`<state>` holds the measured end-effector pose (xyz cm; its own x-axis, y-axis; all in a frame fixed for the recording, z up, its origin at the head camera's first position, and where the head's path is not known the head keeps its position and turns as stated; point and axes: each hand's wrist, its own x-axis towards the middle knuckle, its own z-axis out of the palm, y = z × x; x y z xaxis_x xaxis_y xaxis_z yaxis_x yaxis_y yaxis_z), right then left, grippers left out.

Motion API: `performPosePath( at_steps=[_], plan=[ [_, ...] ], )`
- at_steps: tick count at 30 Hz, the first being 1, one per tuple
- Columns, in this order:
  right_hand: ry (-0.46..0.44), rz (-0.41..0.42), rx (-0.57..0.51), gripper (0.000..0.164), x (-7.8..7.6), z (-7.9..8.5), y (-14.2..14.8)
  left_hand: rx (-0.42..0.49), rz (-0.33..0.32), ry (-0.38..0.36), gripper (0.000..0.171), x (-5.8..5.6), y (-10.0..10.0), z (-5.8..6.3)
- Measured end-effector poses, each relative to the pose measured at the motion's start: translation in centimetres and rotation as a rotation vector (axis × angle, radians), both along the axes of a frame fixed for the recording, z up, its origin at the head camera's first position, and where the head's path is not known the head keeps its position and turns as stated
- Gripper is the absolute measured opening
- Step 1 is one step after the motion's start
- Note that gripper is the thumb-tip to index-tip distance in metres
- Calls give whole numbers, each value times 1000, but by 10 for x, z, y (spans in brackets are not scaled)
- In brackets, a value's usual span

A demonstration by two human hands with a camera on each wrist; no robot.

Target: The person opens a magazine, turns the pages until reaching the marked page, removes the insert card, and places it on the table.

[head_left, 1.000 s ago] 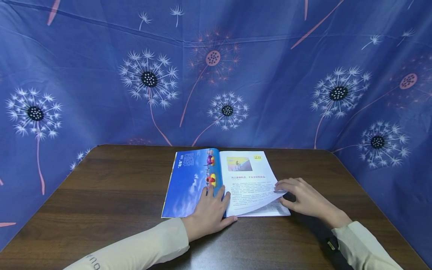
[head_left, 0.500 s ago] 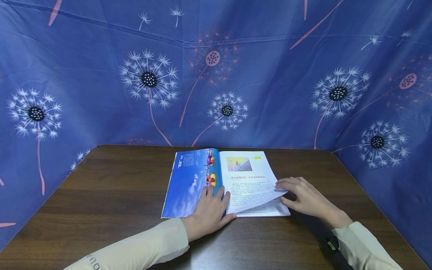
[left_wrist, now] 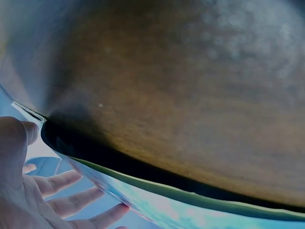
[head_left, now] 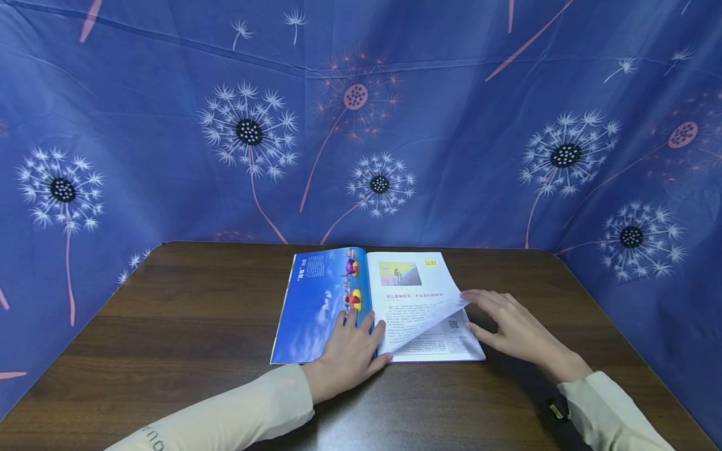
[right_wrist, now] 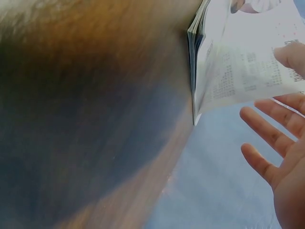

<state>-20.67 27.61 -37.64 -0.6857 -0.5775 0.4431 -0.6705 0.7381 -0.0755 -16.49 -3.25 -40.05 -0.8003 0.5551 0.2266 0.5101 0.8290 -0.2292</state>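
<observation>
An open magazine [head_left: 318, 288] lies on the table, a blue sky picture on its left side and a printed page [head_left: 417, 300] on its right. My left hand [head_left: 350, 354] rests flat by the fold with fingers spread and thumb near the bottom edge. At the right edge is my right hand [head_left: 507, 326], its forefinger touching the raised edge of the printed page, its thumb held apart lower down. That page curls up at its lower corner, baring another page [head_left: 445, 341] with a small square code. The right wrist view shows the thumb [right_wrist: 291, 58] over print and the other fingers spread.
The dark wooden table [head_left: 186, 313] reaches to a blue dandelion-print cloth [head_left: 451, 125] hanging behind and at both sides. A small dark device [head_left: 557, 409] sits at the right cuff.
The lower right corner of the printed page has risen and folded back up and left, baring more of the page beneath. My right forefinger has moved slightly up; my left hand barely moves.
</observation>
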Motion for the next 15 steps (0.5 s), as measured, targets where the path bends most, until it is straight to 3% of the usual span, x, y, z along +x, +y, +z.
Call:
performPosePath(
  at_steps=[8,15],
  plan=[
    [-12,-25,-8,67,1,1,1,2,9,13,56,0,-1,1],
    [-63,-29,14,64,3,-1,0,4,7,30,57,1,-1,2]
  ],
)
